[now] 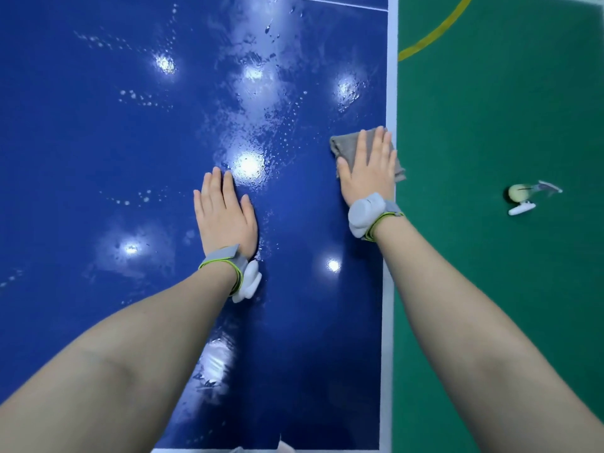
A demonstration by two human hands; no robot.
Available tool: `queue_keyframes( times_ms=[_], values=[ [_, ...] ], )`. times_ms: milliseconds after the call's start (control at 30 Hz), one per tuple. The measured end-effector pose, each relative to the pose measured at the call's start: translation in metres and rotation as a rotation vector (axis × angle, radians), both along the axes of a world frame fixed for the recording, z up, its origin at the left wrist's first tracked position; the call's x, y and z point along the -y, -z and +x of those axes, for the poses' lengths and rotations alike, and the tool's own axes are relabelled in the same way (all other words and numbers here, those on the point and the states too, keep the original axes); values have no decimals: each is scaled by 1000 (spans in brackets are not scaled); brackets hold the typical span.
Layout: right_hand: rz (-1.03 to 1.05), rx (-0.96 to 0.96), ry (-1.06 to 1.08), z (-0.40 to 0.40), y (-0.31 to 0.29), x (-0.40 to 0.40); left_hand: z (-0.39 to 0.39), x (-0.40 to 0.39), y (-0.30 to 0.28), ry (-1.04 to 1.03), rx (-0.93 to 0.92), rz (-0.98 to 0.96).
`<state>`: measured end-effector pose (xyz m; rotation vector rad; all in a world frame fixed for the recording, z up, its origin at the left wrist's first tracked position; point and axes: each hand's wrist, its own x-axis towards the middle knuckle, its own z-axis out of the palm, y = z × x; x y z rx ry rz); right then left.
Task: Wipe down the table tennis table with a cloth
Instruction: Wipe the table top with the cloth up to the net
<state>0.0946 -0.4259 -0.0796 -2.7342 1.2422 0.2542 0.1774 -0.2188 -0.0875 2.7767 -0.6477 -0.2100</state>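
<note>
Cloth (348, 147) pinned flat under the right hand (367, 171), fingers straight, at the wet table (98, 125) edge, while the left hand (224, 217) lies flat, likely bracing.

Green floor (506, 289) lies to the right, matte and even; a curved yellow line (434, 31) crosses its far corner; a small pale spray bottle (523, 197) lies on its side there; overhead lamps give bright, diffuse light.

Wet blue table (98, 158), grey cloth (346, 148)
</note>
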Motion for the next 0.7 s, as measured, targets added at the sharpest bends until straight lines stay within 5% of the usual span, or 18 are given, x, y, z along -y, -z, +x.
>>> queue_keyframes(
  times_ms=[333, 567, 700],
  values=[
    [63, 40, -427, 45, 3, -54, 0, 1, 2, 0, 12, 2],
    [-13, -1, -2, 28, 1, 25, -2, 2, 5, -3, 20, -17],
    [-15, -19, 16, 55, 2, 4, -4, 4, 2, -45, 7, -40]
  ],
)
